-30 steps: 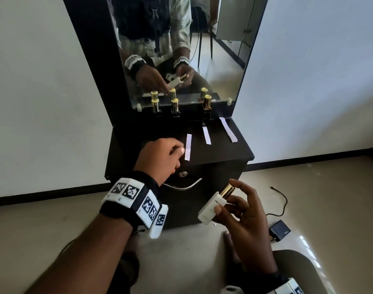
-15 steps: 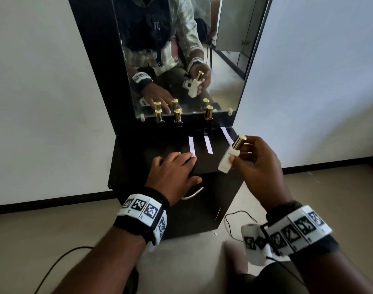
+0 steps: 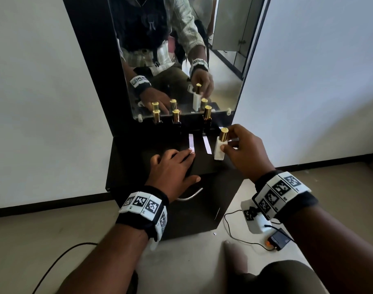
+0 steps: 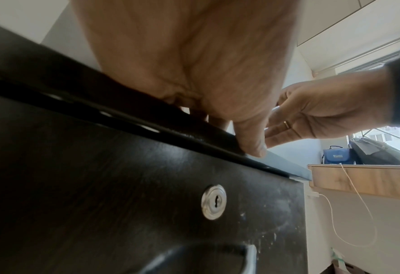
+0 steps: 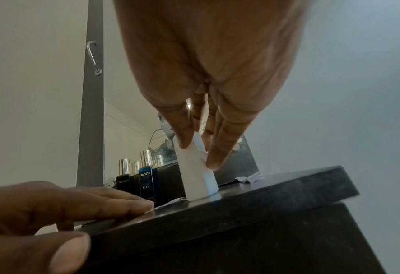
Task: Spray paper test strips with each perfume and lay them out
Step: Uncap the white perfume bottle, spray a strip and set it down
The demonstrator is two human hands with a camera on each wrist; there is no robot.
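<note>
Here the right hand (image 3: 243, 152) pinches the white perfume bottle (image 3: 219, 148) between thumb and fingertips, and the right wrist view shows its base touching the black dresser top (image 3: 126, 162). The step in hand looks like setting this bottle down. To do it well, I would keep it plumb, let the base seat flat before letting the fingers go, and lift the hand straight up so the gold cap (image 3: 223, 134) is not snagged. It sits at about 4 o'clock from the middle strip (image 3: 207, 145), just beside it, so the base should stay clear of the paper.

The left hand (image 3: 172, 169) lies flat, fingers spread and relaxed, a fingertip resting on the near end of the left strip (image 3: 191, 143).

The bottle's long axis is upright, cap pointing up. The 2 strips in clear view lie flat with long axes running roughly 6 to 12 o'clock, toward the mirror (image 3: 181, 60). 3 dark bottles (image 3: 176, 118) stand at 12 o'clock along the mirror's foot. A third strip is mostly hidden behind the right hand.
</note>
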